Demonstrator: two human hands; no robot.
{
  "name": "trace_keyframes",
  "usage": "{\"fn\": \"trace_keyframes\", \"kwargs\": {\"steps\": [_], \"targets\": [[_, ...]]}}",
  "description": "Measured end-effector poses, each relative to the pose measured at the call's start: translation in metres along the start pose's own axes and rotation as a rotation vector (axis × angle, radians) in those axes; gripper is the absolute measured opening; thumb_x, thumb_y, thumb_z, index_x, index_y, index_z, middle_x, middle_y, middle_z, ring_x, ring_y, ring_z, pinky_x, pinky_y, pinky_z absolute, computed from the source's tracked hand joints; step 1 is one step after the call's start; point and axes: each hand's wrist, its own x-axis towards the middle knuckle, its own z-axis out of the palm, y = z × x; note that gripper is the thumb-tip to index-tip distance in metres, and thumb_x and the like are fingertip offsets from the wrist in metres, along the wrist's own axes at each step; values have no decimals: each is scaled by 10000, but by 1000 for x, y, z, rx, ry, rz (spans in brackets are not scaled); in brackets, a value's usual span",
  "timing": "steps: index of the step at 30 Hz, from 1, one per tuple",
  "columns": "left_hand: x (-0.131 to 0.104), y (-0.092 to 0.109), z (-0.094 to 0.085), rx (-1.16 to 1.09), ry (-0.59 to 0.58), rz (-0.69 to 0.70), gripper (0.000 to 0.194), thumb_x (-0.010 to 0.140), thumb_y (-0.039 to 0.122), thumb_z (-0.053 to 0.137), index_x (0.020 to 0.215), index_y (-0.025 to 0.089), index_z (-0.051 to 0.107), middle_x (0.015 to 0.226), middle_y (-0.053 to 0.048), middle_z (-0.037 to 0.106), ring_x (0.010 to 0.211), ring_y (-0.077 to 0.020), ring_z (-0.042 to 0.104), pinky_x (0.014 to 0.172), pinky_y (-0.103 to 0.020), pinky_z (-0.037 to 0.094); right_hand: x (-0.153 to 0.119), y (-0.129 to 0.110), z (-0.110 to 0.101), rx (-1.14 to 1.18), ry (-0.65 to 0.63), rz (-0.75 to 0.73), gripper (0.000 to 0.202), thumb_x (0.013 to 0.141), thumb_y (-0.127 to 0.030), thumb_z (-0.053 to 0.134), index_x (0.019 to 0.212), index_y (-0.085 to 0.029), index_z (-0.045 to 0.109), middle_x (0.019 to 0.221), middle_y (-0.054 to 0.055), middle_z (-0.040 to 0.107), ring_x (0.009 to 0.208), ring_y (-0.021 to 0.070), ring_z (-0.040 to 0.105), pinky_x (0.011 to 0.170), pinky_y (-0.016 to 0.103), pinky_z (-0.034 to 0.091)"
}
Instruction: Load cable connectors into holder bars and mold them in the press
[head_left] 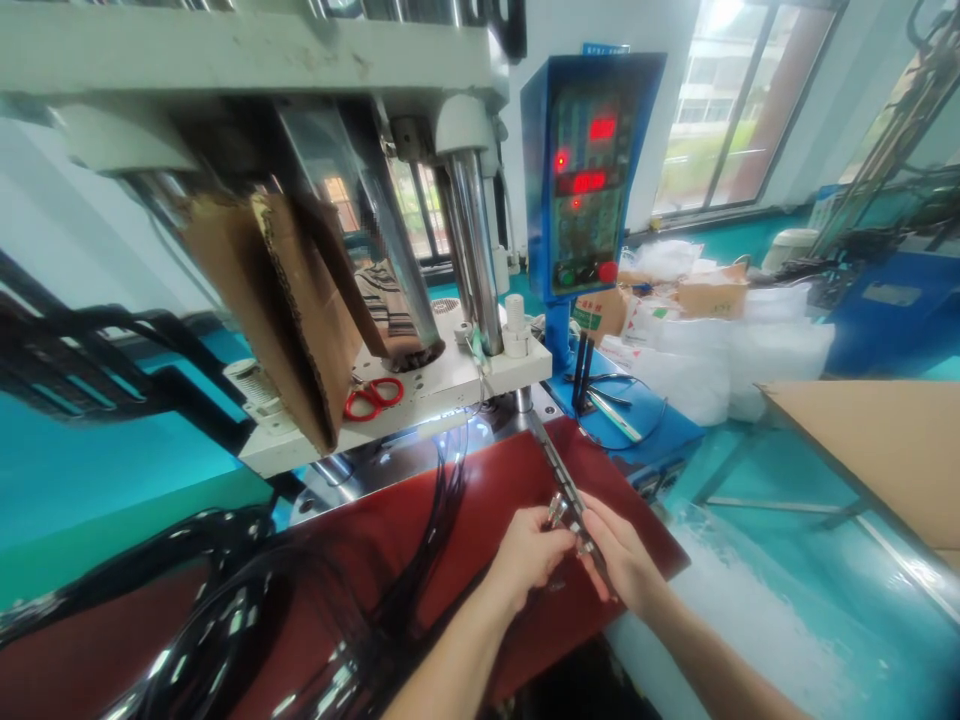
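A long, narrow metal bar [556,465] with notches along its length slants over the dark red board. My right hand [621,552] is closed around its near end, with the fingers along its right side. Just left of the bar, my left hand [529,553] has its thumb and fingers pinched together against a small shiny metal part [556,508]. The fingertips of both hands almost meet, so the exact contact between part and bar is partly hidden. Black cables [442,500] lie on the board to the left of my hands.
A white press [517,375] stands ahead, carrying cardboard [315,310] and red-handled scissors [373,398]. Right of it are a blue control box [589,180] and pliers [609,388]. Coiled black cables [217,620] fill the lower left. A cardboard-topped table [877,450] stands right. Behind the press, a person's striped shirt [384,298] shows.
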Motion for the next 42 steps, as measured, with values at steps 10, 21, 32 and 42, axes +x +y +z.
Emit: {"fn": "trace_keyframes", "kwargs": {"steps": [10,21,32,42], "targets": [[2,-4,4,-17,49,67,134,603,250,594,572,148,514,382,73,369,329,-38,270,343,-171,188,4,7,-2,-154,-59,-10,508,854,-440,350,1254,-128,388,442,-85,448,258,39,371,248,117,245],[3,-8,-8,-147,148,201,164,733,331,500,755,187,425,492,82,419,347,-44,291,342,-166,204,1,2,-3,62,36,-5,513,835,-430,414,1245,-123,396,463,-66,482,251,50,371,240,144,245],[2,-9,-6,278,187,342,179,754,310,481,645,172,448,615,29,494,583,-102,440,570,-207,329,-1,4,-4,67,65,19,529,815,-460,429,1226,-127,416,531,-35,527,270,45,392,245,142,237],[0,-9,-1,398,220,385,206,770,324,448,653,182,541,622,-9,546,603,-145,449,590,-228,308,0,5,-5,103,21,17,545,795,-480,458,1214,-133,426,568,-30,521,287,55,411,235,151,249]]}}
